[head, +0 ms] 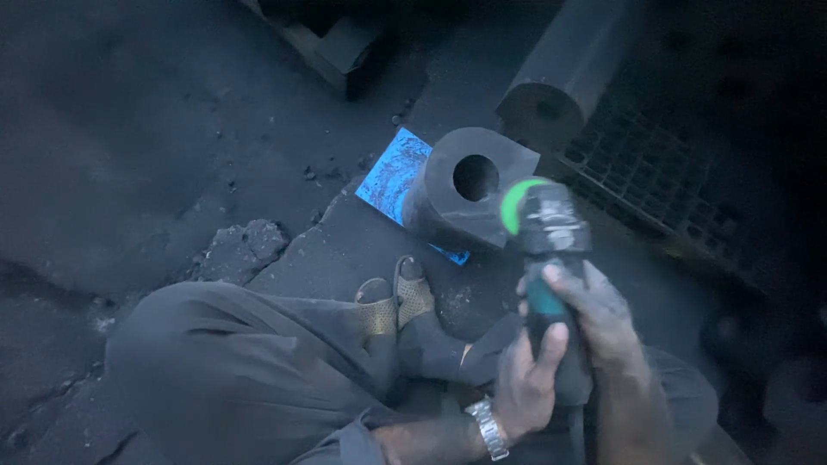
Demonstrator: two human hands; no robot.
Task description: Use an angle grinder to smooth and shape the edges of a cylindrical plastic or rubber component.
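Dim workshop, cracked concrete floor (172, 129). Both hands — left hand (525, 383), right hand (594, 314) — wrapped around angle grinder (547, 250) body: heavy, rigid, likely dusty-slick. Bored steel block (465, 194) just ahead — very heavy.

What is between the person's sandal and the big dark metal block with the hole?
In the head view, only bare dusty floor lies between the tan sandal and the dark metal block with a round hole.

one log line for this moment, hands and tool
left hand: grips grinder | right hand: grips grinder | disc end beside metal block with hole | block on blue sheet
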